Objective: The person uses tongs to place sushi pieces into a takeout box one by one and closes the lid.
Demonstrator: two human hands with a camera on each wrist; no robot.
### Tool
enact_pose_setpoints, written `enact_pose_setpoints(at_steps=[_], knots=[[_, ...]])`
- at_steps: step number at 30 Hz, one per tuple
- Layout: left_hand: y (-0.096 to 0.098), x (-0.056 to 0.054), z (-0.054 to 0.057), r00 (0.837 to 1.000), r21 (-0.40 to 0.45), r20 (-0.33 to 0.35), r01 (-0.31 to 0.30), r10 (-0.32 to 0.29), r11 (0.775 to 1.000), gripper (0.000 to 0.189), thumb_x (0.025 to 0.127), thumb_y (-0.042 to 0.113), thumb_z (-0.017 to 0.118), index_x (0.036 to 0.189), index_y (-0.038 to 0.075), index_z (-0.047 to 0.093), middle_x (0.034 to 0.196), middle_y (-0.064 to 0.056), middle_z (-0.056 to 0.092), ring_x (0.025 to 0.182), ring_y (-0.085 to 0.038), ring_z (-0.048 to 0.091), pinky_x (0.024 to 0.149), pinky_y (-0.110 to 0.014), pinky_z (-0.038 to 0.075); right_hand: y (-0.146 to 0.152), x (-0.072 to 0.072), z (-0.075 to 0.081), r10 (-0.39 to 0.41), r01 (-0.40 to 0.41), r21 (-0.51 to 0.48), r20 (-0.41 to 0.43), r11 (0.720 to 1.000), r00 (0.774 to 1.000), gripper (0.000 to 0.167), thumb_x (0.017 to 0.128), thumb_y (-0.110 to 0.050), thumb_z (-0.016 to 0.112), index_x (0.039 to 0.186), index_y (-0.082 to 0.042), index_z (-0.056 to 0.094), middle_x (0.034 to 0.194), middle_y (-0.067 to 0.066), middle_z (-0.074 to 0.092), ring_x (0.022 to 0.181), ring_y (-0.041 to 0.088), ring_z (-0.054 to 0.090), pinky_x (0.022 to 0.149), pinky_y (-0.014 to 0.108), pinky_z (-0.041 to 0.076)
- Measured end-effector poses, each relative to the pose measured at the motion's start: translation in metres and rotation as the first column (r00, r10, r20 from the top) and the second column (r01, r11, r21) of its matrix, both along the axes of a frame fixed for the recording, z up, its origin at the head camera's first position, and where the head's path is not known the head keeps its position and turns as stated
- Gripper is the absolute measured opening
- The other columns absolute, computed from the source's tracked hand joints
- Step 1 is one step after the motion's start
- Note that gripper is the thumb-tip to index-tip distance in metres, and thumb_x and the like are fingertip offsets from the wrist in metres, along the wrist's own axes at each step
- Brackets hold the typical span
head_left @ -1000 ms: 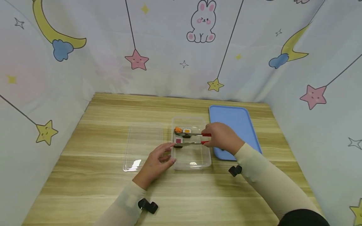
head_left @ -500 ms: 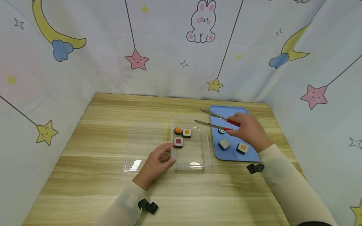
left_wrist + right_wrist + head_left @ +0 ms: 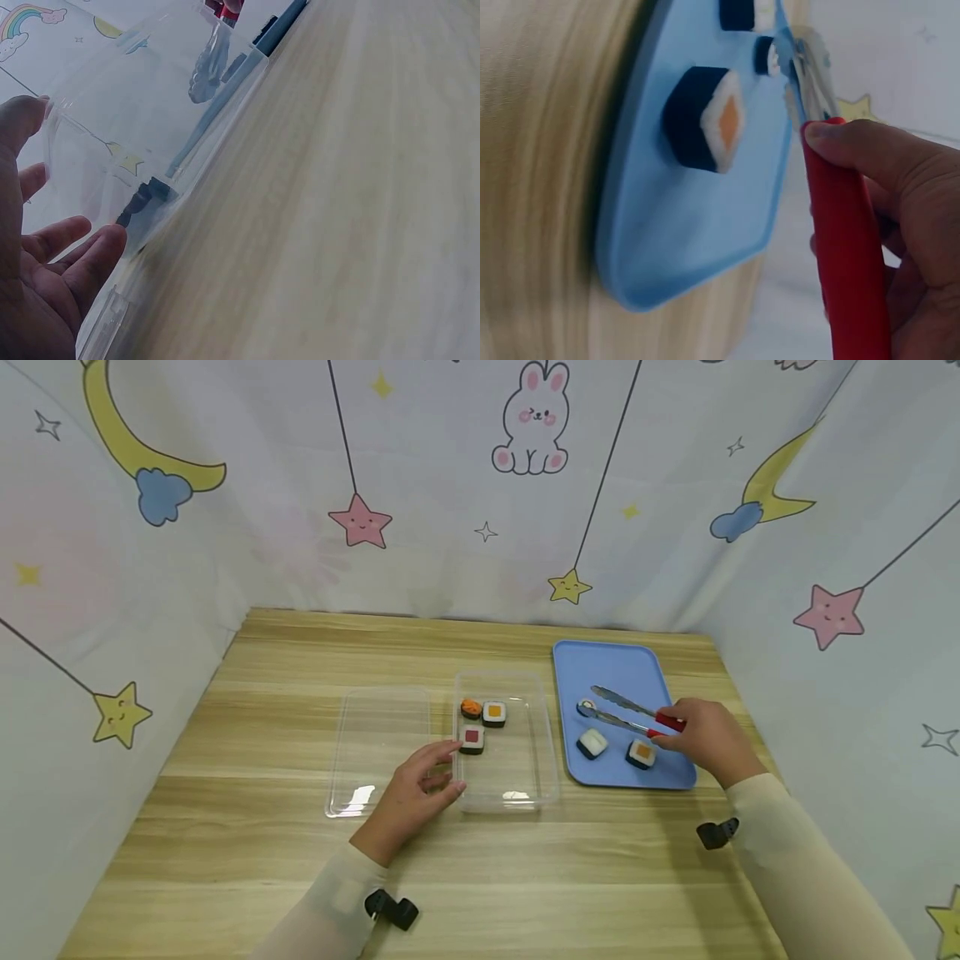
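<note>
My right hand [image 3: 708, 739] grips metal tongs [image 3: 628, 702] by their red handles [image 3: 847, 255]. The tongs' arms stand apart over the blue tray [image 3: 615, 664], near a small round sushi roll [image 3: 584, 703]. Also on the tray are a pale-topped sushi piece [image 3: 592, 743] and an orange-centred roll [image 3: 641, 753]. To the left, a clear plastic container [image 3: 502, 770] holds an orange-topped sushi [image 3: 471, 707], a yellow-centred roll [image 3: 494, 713] and a red-centred roll [image 3: 472, 738]. My left hand [image 3: 408, 793] touches the container's left side with relaxed, spread fingers [image 3: 97, 259].
A clear lid [image 3: 382, 727] lies flat on the wooden table [image 3: 487, 885], left of the container and partly behind my left hand. Patterned white fabric [image 3: 427, 460] rises along the table's back and sides.
From over the container, my right hand has moved right with the tongs to the tray. The tongs' arms came off the red-centred roll, which stays in the container. My left hand has stayed put.
</note>
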State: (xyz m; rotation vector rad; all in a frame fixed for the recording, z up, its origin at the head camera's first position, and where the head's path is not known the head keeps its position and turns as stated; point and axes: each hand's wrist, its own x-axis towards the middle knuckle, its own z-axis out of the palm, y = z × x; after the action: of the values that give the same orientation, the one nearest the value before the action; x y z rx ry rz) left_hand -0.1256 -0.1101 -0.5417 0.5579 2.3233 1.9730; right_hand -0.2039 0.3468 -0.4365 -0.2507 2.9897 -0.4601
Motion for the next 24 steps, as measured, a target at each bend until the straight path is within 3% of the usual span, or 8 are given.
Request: enact_pose_setpoints(at_steps=[6, 15, 24], knots=[[0.0, 0.0, 0.0, 1.0, -0.015, -0.006, -0.008, 0.008, 1.0, 0.058, 0.094, 0.009, 0.078, 0.148, 0.007, 0.056, 0.153, -0.011, 0.05, 0.131, -0.038, 0.056, 0.103, -0.044, 0.057, 0.003, 0.004, -0.008, -0.002, 0.002, -0.001, 0.023, 1.0, 1.0, 0.049, 0.086, -0.027, 0.087, 0.124, 0.001, 0.074, 0.109, 0.017, 0.073, 0.089, 0.029, 0.067, 0.076, 0.048, 0.061], [0.003, 0.001, 0.003, 1.0, -0.013, 0.022, -0.012, 0.012, 1.0, 0.059, 0.092, -0.004, 0.075, 0.147, -0.005, 0.053, 0.153, -0.023, 0.047, 0.132, -0.051, 0.051, 0.104, -0.058, 0.052, 0.007, 0.005, -0.014, 0.023, -0.023, 0.005, 0.003, 1.0, 1.0, 0.047, 0.087, -0.026, 0.086, 0.123, 0.001, 0.074, 0.11, 0.017, 0.073, 0.089, 0.029, 0.068, 0.075, 0.048, 0.061], [0.001, 0.0, 0.0, 1.0, -0.01, 0.001, -0.008, 0.008, 1.0, 0.058, 0.094, 0.009, 0.078, 0.148, 0.007, 0.056, 0.153, -0.01, 0.05, 0.132, -0.039, 0.055, 0.104, -0.042, 0.056, 0.004, 0.008, -0.014, 0.026, -0.026, -0.012, -0.022, 1.0, 0.999, 0.044, 0.087, -0.025, 0.085, 0.122, 0.001, 0.075, 0.107, 0.016, 0.074, 0.089, 0.03, 0.068, 0.075, 0.049, 0.061]])
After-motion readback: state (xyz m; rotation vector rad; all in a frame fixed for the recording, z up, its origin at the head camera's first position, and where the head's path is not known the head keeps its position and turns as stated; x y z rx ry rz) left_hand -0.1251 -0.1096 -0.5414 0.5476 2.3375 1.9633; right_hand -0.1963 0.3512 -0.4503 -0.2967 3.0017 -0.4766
